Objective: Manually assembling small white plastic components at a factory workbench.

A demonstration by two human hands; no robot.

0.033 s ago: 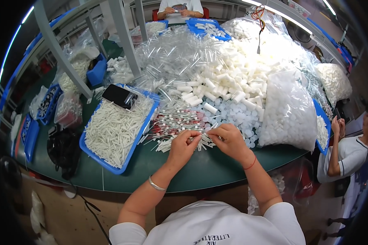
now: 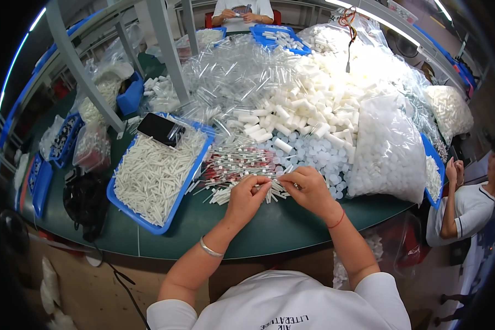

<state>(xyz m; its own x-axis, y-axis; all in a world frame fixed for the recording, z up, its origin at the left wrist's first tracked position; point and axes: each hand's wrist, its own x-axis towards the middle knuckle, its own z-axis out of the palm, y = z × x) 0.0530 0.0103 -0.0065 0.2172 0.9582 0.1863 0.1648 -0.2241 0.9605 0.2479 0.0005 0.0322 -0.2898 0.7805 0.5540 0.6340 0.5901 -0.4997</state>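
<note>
My left hand [image 2: 247, 199] and my right hand [image 2: 312, 191] meet fingertip to fingertip over the near part of the green table [image 2: 203, 242]. Both are closed in a pinch, and whatever small thing sits between the fingers is too small to make out. Just beyond and below them lie short white sticks [image 2: 221, 196]. A heap of thin rods with red parts and white ends [image 2: 239, 165] spreads beyond my left hand. Translucent round caps [image 2: 313, 157] lie beyond my right hand.
On the left, a blue tray [image 2: 162, 226] of white sticks carries a black phone [image 2: 160, 130]. White foam-like cylinders [image 2: 308, 115] and clear tubes [image 2: 236, 71] pile up behind. A full plastic bag [image 2: 388, 154] stands right. Grey posts [image 2: 168, 49] rise left; co-workers [image 2: 467, 209] sit right and opposite.
</note>
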